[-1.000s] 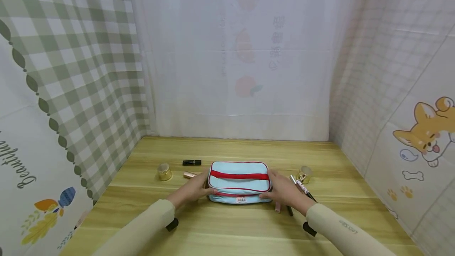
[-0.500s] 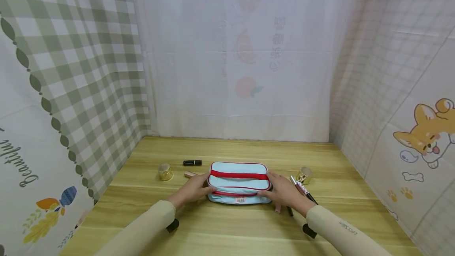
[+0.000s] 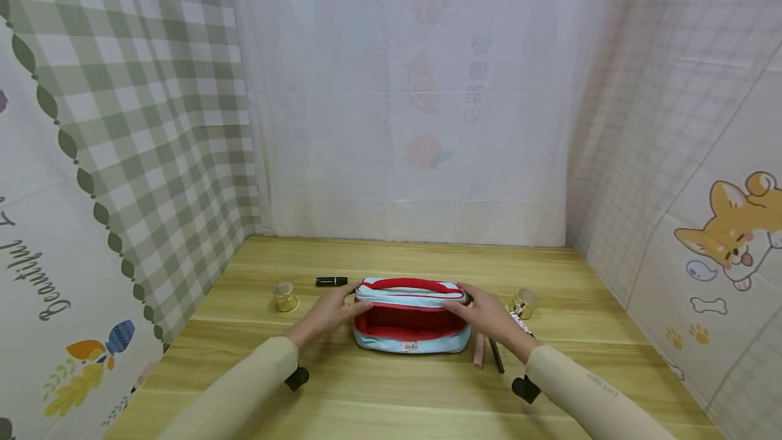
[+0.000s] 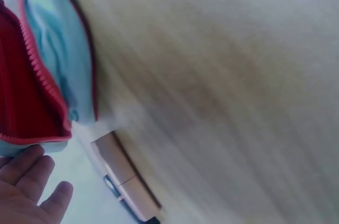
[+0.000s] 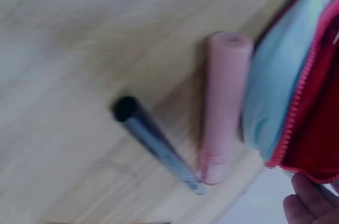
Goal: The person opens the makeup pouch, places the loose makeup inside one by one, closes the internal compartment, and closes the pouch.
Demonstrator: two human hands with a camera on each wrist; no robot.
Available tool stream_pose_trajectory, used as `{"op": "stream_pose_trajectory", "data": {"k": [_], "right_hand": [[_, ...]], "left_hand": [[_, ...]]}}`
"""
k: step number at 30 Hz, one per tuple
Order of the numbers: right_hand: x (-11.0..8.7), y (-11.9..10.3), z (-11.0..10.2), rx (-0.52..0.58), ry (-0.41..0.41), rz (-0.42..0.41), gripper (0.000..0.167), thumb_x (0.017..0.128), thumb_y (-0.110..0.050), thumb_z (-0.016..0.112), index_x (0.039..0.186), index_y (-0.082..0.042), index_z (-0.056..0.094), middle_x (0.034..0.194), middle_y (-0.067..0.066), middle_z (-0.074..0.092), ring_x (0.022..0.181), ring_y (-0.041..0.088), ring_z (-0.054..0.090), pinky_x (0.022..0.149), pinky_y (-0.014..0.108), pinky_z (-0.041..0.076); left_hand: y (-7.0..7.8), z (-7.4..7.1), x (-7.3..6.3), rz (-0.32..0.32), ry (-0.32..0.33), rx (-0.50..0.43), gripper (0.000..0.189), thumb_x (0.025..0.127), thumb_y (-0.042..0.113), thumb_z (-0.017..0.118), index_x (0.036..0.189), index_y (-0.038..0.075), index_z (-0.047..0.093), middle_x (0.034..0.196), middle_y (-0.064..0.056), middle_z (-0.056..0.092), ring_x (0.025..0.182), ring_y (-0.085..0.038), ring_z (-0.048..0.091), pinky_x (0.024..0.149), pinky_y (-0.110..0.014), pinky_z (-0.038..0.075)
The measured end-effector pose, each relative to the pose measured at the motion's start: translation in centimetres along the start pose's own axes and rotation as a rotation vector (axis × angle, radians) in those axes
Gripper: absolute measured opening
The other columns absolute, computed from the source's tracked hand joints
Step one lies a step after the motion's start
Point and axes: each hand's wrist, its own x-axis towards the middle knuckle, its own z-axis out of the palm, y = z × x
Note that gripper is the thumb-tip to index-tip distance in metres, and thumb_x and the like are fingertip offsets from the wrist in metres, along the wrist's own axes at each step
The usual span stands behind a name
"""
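A light blue cosmetic bag [image 3: 381, 343] with red piping and a red handle stands on the table. Its unzipped front gapes, showing the red lining. My left hand [image 3: 326, 311] grips the lid at its left end, thumb on the front edge. At the opposite end my right hand [image 3: 489, 316] holds the lid the same way. Beside the bag, the left wrist view has a rose-gold tube [image 4: 124, 168], hidden behind my hand in the head view. Close to the bag's right side lie a pink tube [image 5: 226, 91] and a slim black pen [image 5: 159, 144].
Gold-lidded jars stand on both sides, one jar [image 3: 285, 296] at left and another jar [image 3: 523, 303] at right. A black lipstick-like tube [image 3: 332, 281] lies behind my left hand. Near my right wrist is a patterned pen [image 3: 519, 321]. Cloth curtains [image 3: 403, 216] enclose the wooden table [image 3: 391, 402].
The bag's lid has been raised and tilted back by both hands, so the red interior now shows. Both hands have moved slightly up with it.
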Motion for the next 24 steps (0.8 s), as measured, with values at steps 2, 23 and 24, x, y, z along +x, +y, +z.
{"op": "stream_pose_trajectory", "data": {"k": [2, 23, 24], "right_hand": [[0.2, -0.4, -0.2, 0.017, 0.013, 0.031, 0.079, 0.092, -0.057, 0.061, 0.145, 0.0, 0.047, 0.132, 0.017, 0.06, 0.117, 0.03, 0.058, 0.099, 0.051, 0.046], [2.0, -1.7, -1.8, 0.166, 0.127, 0.063, 0.058, 0.103, -0.042, 0.051, 0.135, 0.006, 0.054, 0.122, 0.021, 0.065, 0.117, 0.037, 0.058, 0.097, 0.053, 0.047], [2.0, -1.7, -1.9, 0.16, 0.133, 0.063, 0.058, 0.103, -0.043, 0.051, 0.134, 0.006, 0.055, 0.12, 0.02, 0.066, 0.115, 0.036, 0.059, 0.095, 0.052, 0.049]], "left_hand": [[0.3, -0.3, 0.1, 0.003, 0.011, -0.021, 0.079, 0.089, 0.052, 0.069, 0.148, 0.004, 0.046, 0.14, -0.012, 0.055, 0.128, -0.029, 0.051, 0.104, -0.05, 0.043], [2.3, -2.0, 1.8, 0.05, 0.134, -0.004, 0.053, 0.102, 0.05, 0.049, 0.135, 0.011, 0.062, 0.117, -0.002, 0.07, 0.113, -0.023, 0.062, 0.096, -0.045, 0.049], [2.4, -2.0, 1.9, 0.05, 0.135, -0.005, 0.052, 0.102, 0.05, 0.048, 0.135, 0.011, 0.061, 0.117, -0.002, 0.07, 0.115, -0.024, 0.061, 0.097, -0.046, 0.049]]}}
